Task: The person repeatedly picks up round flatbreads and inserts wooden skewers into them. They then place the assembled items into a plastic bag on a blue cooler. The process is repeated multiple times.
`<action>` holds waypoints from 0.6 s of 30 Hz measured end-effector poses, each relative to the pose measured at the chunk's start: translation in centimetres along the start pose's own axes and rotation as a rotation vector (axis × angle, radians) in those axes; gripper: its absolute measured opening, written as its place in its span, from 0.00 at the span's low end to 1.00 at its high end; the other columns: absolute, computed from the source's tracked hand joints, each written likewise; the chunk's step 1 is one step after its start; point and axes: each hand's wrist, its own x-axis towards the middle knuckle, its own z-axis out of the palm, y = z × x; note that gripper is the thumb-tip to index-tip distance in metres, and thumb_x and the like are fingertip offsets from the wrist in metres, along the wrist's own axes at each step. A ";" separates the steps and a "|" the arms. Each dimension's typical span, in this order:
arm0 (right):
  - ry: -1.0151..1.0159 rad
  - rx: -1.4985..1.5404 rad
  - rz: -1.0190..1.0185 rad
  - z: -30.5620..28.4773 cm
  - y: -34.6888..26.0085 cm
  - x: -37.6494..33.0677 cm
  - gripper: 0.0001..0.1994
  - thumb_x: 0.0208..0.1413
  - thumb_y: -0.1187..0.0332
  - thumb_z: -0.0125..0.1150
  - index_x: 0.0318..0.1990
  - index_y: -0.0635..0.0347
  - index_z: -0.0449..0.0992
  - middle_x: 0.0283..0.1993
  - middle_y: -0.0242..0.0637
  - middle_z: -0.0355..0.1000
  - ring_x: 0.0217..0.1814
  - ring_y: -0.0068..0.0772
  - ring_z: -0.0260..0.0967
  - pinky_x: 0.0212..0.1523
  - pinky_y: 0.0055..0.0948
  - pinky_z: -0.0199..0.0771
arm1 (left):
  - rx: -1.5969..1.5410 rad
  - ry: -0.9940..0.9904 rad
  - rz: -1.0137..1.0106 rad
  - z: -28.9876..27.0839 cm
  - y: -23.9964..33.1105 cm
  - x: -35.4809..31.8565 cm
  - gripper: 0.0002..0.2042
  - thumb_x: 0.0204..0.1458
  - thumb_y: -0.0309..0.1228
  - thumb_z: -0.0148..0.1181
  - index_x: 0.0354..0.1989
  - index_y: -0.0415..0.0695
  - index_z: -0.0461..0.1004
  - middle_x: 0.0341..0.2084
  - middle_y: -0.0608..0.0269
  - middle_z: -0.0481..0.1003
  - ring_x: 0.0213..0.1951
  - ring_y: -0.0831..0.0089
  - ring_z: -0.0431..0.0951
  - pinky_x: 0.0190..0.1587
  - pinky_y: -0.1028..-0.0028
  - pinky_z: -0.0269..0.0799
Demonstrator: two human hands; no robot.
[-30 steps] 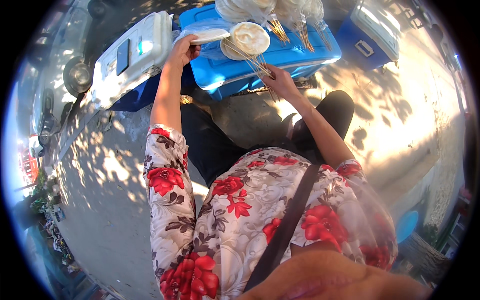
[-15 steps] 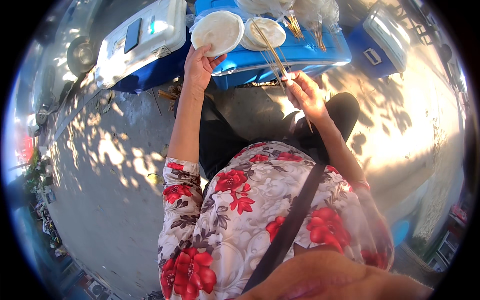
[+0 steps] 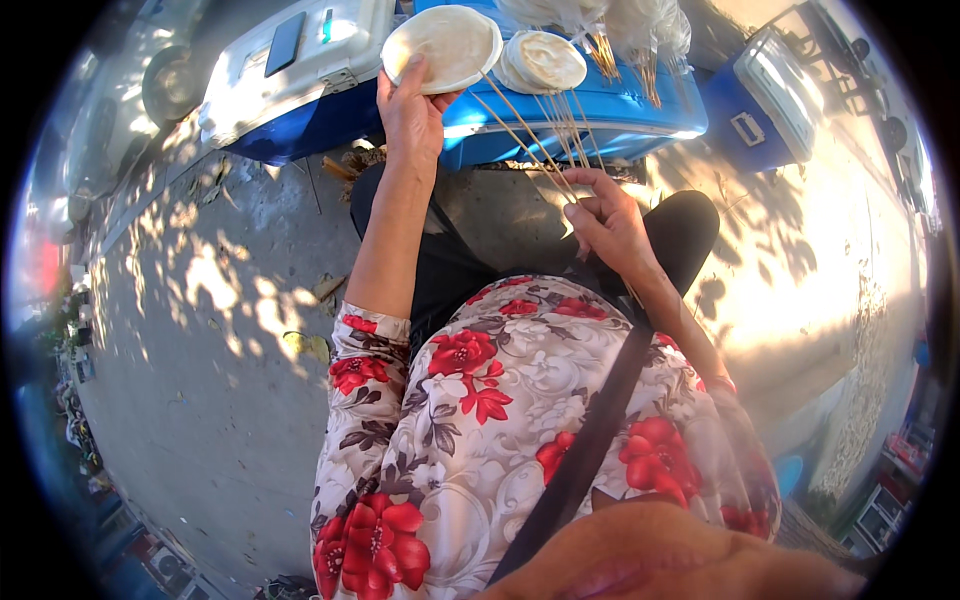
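We hold up a round, pale flat wrapper (image 3: 443, 45) with our left hand (image 3: 410, 115); the fingers lie spread under its lower edge and the thumb presses on its face, so the disc stands tilted above the blue cooler (image 3: 560, 120). Our right hand (image 3: 608, 222) is lower and nearer to the body, just over our lap. It is closed in a pinch around a bundle of thin wooden skewers (image 3: 535, 140), which fan out upward from the fingers toward the cooler lid and pass just beside the wrapper's right edge. We cannot tell if they touch it.

On the lid of the blue cooler lies a second round white stack of wrappers (image 3: 543, 62), near the held one but apart from it. Behind it we see clear plastic bags (image 3: 640, 25) with more sticks inside. To the left of the blue cooler stands a white cooler box (image 3: 290, 60), touching or almost touching it. To the right, well apart, is another blue box with a white lid (image 3: 765, 95). The concrete ground (image 3: 200, 380) around us is covered with patches of sun and leaf shadow.
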 end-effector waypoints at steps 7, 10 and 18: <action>0.018 -0.033 0.026 0.0 -0.7 -0.2 0.15 0.54 0.74 0.50 0.51 0.59 0.66 0.14 0.23 0.59 0.16 0.12 0.52 0.19 0.17 0.51 | 0.055 -0.008 0.010 0.6 0.4 -0.7 0.20 0.53 0.27 0.53 0.55 0.44 0.58 0.46 0.55 0.68 0.43 0.63 0.75 0.34 0.64 0.79; 0.013 -0.046 0.040 -0.1 -0.8 0.0 0.15 0.55 0.73 0.51 0.51 0.59 0.66 0.14 0.23 0.59 0.16 0.12 0.52 0.19 0.17 0.51 | 0.107 0.006 0.031 0.8 0.2 -1.0 0.20 0.53 0.27 0.54 0.55 0.46 0.59 0.46 0.58 0.68 0.43 0.65 0.74 0.34 0.66 0.79; 0.046 -0.103 -0.062 0.2 1.4 1.3 0.16 0.54 0.73 0.51 0.51 0.60 0.66 0.13 0.22 0.57 0.16 0.12 0.50 0.19 0.18 0.52 | 0.158 -0.019 -0.022 1.3 -0.1 -1.7 0.20 0.54 0.26 0.52 0.55 0.42 0.59 0.48 0.55 0.68 0.47 0.62 0.73 0.40 0.60 0.78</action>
